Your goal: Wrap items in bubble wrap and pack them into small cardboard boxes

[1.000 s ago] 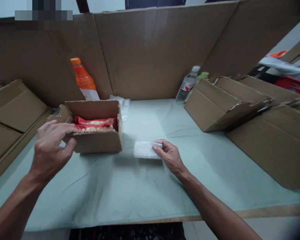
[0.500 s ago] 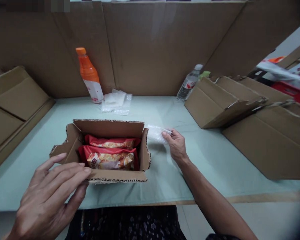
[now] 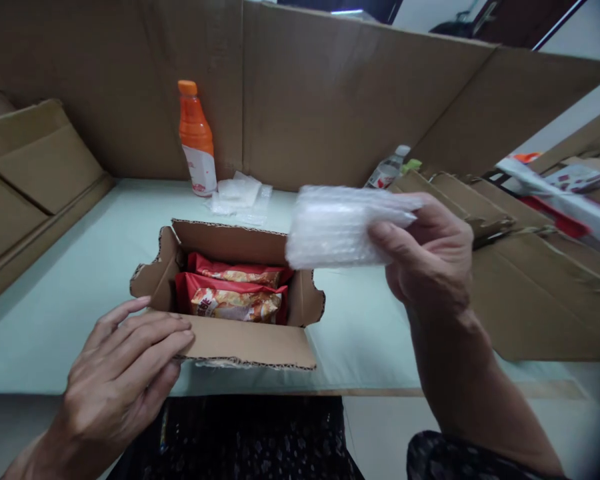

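Two hands are in view, both the person's own. The left hand (image 3: 120, 373) lies over the left end of the front flap (image 3: 253, 340) of a box (image 3: 230, 241), its four fingers close together and nearly straight on the cardboard, the thumb lower down; whether the two pinch the flap between them I cannot tell. The right hand (image 3: 430, 257) pinches one pouch (image 3: 330, 230) of bubble wrap by its right end, thumb on the near side. The pouch is slightly blurred and held up off the surface (image 3: 360, 340); in this view it overlaps the box's back right corner.

The box is one, open at the top, sitting near the front edge of the surface. Inside it are two red packets (image 3: 240, 303), one behind the other, both with a food picture on the front.

Behind the box stands one orange bottle (image 3: 197, 143) with a white label, and just to its right lie some clear wraps (image 3: 237, 197), overlapping, so their number cannot be told. One clear bottle (image 3: 387, 170) is farther right, its lower part hidden by the pouch, with one green cap (image 3: 411, 165) beside it. One large cardboard wall (image 3: 340, 100) runs along the back. On the left is one carton (image 3: 35, 167); on the right, at least two cartons (image 3: 555, 300) crowd together.
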`<state>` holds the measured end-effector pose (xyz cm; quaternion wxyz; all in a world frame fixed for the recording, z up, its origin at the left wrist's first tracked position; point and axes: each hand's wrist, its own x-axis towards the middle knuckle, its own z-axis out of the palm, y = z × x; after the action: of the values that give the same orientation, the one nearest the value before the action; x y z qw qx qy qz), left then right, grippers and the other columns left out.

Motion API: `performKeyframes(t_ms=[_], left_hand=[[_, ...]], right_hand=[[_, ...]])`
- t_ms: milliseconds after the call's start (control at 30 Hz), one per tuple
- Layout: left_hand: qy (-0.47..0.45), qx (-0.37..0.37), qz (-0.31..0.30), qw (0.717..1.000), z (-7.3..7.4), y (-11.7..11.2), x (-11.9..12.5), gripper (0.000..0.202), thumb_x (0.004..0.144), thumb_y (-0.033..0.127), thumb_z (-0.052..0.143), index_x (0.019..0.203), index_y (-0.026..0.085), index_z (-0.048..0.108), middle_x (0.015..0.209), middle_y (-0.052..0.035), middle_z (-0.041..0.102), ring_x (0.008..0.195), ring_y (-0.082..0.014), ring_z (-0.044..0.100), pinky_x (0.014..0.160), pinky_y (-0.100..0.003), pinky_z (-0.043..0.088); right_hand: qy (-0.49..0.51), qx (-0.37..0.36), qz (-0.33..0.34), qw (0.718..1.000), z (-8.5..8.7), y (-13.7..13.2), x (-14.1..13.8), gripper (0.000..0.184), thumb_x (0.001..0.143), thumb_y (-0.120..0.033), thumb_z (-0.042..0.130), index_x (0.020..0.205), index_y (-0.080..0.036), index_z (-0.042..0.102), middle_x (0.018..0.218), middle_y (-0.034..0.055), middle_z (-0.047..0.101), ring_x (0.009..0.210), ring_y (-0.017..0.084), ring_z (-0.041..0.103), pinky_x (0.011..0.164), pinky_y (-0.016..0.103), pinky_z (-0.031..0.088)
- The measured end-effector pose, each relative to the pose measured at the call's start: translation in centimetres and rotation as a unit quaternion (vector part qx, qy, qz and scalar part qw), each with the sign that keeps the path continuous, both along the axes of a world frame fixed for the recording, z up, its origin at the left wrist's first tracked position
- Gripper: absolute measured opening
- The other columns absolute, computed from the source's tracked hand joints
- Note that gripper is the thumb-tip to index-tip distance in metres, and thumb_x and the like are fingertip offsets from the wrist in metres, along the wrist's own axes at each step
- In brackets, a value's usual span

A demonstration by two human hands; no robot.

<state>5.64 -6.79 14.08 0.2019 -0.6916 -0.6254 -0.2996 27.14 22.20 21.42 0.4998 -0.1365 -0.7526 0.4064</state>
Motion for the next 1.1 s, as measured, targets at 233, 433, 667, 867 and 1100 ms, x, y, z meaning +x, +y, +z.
performKeyframes(t_ms=[233,433,667,867,1100], left_hand=[[-0.016,0.004,-0.017,1.000,-0.5,0.0,-0.1,0.031,0.087,0.001,0.059,0.114,0.017,0.065,0.110,-0.0096,0.074,0.106,-0.0232,0.066,0.109,-0.053,0.045],[-0.015,0.019,-0.024,0.999,-0.6,0.2,-0.1,0.032,0.087,0.002,0.059,0.116,0.015,0.064,0.109,-0.0102,0.074,0.105,-0.0229,0.065,0.108,-0.052,0.046],[-0.024,0.014,-0.041,0.999,-0.9,0.1,-0.5,0.032,0.085,0.002,0.060,0.115,0.013,0.066,0.110,-0.0119,0.074,0.108,-0.0245,0.065,0.111,-0.052,0.044],[-0.043,0.024,-0.031,0.998,-1.4,0.4,-0.7,0.032,0.086,0.006,0.060,0.115,0.018,0.067,0.111,-0.0086,0.075,0.108,-0.0242,0.068,0.110,-0.050,0.047],[-0.043,0.038,-0.029,0.998,-0.7,0.4,-0.4,0.032,0.085,0.004,0.061,0.113,0.018,0.067,0.106,-0.0076,0.076,0.100,-0.0232,0.069,0.106,-0.050,0.049]], right_hand=[[-0.442,0.267,0.259,0.816,5.7,-2.2,-6.7,0.013,0.083,-0.015,0.072,0.092,-0.023,0.077,0.078,-0.0043,0.070,0.067,0.011,0.058,0.066,0.025,0.041],[-0.586,0.383,0.346,0.625,3.6,-6.0,-13.4,0.014,0.078,-0.006,0.071,0.073,-0.019,0.071,0.061,-0.0037,0.062,0.057,0.011,0.048,0.060,0.028,0.031],[-0.552,0.325,0.378,0.669,1.9,-6.8,-14.4,0.040,0.088,-0.017,0.066,0.128,-0.019,0.062,0.097,0.0031,0.074,0.077,0.017,0.062,0.066,0.028,0.039],[-0.552,0.275,0.273,0.738,3.4,-3.8,-10.5,0.055,0.085,-0.043,0.076,0.131,-0.016,0.061,0.092,0.0028,0.073,0.075,0.017,0.062,0.066,0.026,0.038],[-0.610,0.378,0.309,0.624,1.5,-7.5,-13.1,0.012,0.090,-0.014,0.062,0.091,-0.013,0.073,0.081,0.0068,0.074,0.064,0.015,0.057,0.058,0.029,0.032]])
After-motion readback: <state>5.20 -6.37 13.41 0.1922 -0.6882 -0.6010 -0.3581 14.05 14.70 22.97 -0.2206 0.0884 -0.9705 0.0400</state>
